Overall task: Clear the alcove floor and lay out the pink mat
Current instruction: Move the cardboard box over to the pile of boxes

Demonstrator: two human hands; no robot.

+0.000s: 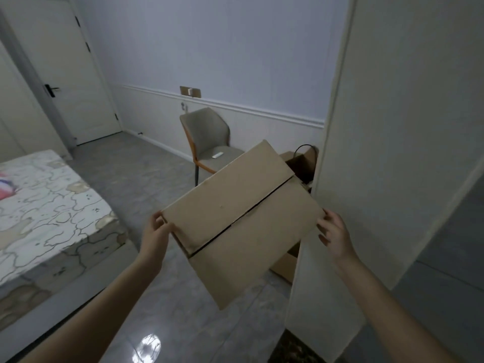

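Observation:
A large brown cardboard box (241, 218) with its flaps closed is lifted off the floor and tilted, in the middle of the view. My left hand (157, 231) grips its left corner. My right hand (335, 234) presses against its right edge, fingers spread along the side. Behind the box, in the alcove beside the white panel, another cardboard box (285, 263) lies on the floor, and an open box with a black cord (301, 161) stands further back. No pink mat is in sight.
A white wall panel (379, 179) stands close on the right. A grey chair with orange legs (209, 142) holding a small white object stands by the far wall. A bed with a patterned cover (47, 210) fills the left. A closed door (65, 74) is at back left. The floor is glossy tile.

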